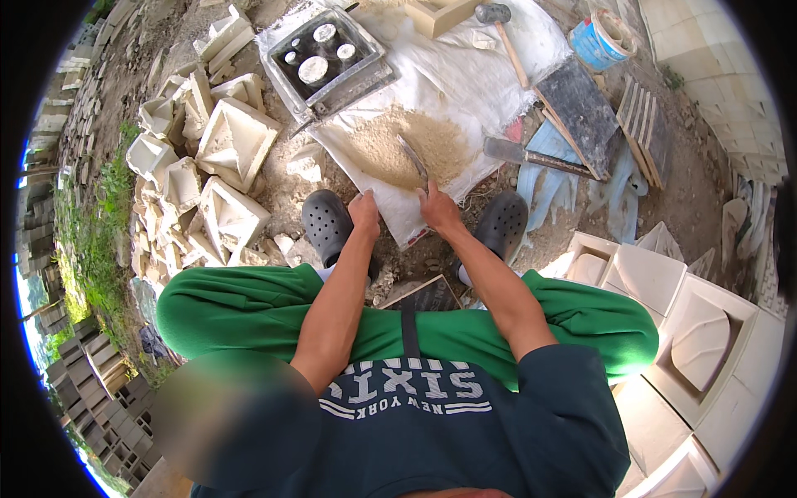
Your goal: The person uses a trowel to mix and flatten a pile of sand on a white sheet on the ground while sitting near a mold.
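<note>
The person sits low, knees in green trousers spread wide, both arms reaching down between dark perforated clogs [326,222]. The right hand [437,207] is closed around the handle of a trowel [413,159], its blade lying tilted in the heap of sandy mix [398,143]. The left hand [364,207] is down at the near edge of the white sheet [465,75] that carries the heap, fingers curled onto it; I cannot tell whether they pinch the sheet or only press it. Beyond the heap, on the same sheet, sits a square dark metal mould [328,58] with pale round patches inside. A hammer [504,33] lies further right, near a blue bucket [599,40]. Cast pale blocks [232,141] are piled at the left, and more stand at the right.
</note>
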Tool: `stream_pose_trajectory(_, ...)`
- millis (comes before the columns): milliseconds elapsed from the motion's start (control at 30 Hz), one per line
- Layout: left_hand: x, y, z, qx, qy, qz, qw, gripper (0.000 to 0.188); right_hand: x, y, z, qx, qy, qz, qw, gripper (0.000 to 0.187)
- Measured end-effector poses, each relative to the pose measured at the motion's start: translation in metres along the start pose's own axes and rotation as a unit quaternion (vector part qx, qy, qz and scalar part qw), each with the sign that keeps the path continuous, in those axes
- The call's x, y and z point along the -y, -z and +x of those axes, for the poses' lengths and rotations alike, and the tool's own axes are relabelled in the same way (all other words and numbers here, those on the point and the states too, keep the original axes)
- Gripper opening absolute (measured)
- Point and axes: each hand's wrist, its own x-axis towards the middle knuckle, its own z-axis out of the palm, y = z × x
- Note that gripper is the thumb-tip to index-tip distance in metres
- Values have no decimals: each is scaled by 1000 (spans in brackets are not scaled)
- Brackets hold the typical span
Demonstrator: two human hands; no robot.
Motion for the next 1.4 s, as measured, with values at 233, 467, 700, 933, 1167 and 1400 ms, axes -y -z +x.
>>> stream_pose_trajectory(233,34,-22,-25,55,17,38,998,29,-17,-4,-20,92,-27,-63,993,43)
stream_pose_trajectory(467,37,-21,-19,75,-23,35,996,31,-24,-10,-23,-22,77,10,997,40)
stream_pose_trajectory(700,25,-19,-24,63,-42,75,994,31,-6,3,-5,12,59,-62,996,41)
stream_pose_trajectory(933,20,-20,-27,64,-21,43,997,34,-22,8,7,33,-2,-79,996,42)
stream_pose_trajectory(1167,18,-25,-29,68,-9,26,997,33,-32,10,4,52,-25,-55,997,46)
stream_pose_trajectory(1400,25,-23,-22,78,-2,16,997,35,-30,8,7,-36,-8,-23,999,45)
